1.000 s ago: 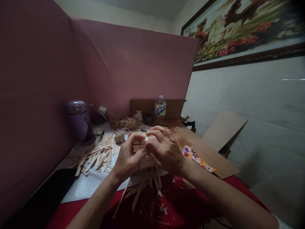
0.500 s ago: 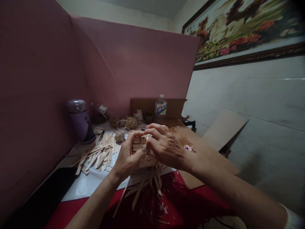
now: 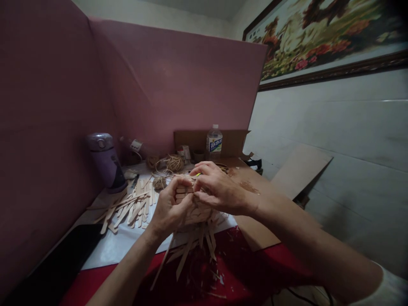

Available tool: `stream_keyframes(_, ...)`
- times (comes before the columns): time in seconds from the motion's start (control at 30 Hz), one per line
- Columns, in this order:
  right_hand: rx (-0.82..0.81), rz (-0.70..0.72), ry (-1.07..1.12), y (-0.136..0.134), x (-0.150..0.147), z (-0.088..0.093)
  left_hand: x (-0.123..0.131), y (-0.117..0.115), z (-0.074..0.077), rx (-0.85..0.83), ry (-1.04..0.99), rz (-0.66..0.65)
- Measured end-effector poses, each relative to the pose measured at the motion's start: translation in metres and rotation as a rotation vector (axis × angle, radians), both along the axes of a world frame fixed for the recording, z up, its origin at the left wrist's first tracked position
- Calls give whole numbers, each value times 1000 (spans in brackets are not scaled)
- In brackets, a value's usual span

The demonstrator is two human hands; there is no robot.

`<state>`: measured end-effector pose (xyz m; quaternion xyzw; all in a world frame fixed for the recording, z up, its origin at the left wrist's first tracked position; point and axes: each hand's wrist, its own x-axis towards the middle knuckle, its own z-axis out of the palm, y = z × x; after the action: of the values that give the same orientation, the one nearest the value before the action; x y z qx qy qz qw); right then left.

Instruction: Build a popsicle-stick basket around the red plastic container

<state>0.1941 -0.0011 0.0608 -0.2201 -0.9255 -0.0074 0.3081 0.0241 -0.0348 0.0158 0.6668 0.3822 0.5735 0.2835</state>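
A small structure of stacked popsicle sticks (image 3: 197, 215) stands at the table's front, between my hands. My left hand (image 3: 170, 208) grips its left side, thumb in front and fingers curled over the top. Against the upper right of the structure, my right hand (image 3: 219, 189) has thumb and index finger pinched together; whatever lies in the pinch is too small to make out. Twine seems to run down the stick wall near the fingertips. Loose popsicle sticks (image 3: 183, 260) jut out below the structure over the red cloth.
More popsicle sticks (image 3: 135, 208) lie in a pile on white paper at left. Behind are twine balls (image 3: 174, 162), a purple flask (image 3: 106, 163) and a plastic bottle (image 3: 214, 142). Cardboard (image 3: 255, 231) covers the right side; pink panels (image 3: 178, 85) close off the back and left.
My right hand has shifted slightly left and its fingers have drawn into a tighter pinch at the structure. A yellow spot now shows beneath them. The left hand keeps its hold.
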Motion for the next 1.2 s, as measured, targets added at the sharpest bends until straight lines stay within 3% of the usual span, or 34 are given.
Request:
stream_keyframes(0.17, -159, -34, 178, -5, 7, -2, -2, 3, -1, -54, -40, 69)
stream_keyframes(0.27, -155, -63, 249, -8, 10, -6, -3, 4, 0, -68, -40, 100)
stream_keyframes(0.4, -155, -135, 351, -4, 11, -18, -2, 4, -1, -68, -44, 89)
stream_keyframes(0.5, -268, -212, 425, 2, 11, -29, -2, 4, -1, -75, -67, 90)
stream_keyframes(0.67, -379, -193, 487, 3, 8, -38, -4, 5, 1, -184, -144, 79)
stream_keyframes(1.03, -160, -274, 394, -7, 1, -32, -16, 18, -4, -286, -313, -48)
stream_keyframes(1.2, -304, -211, 412, 6, -10, -20, -19, 21, -6, -270, -326, -40)
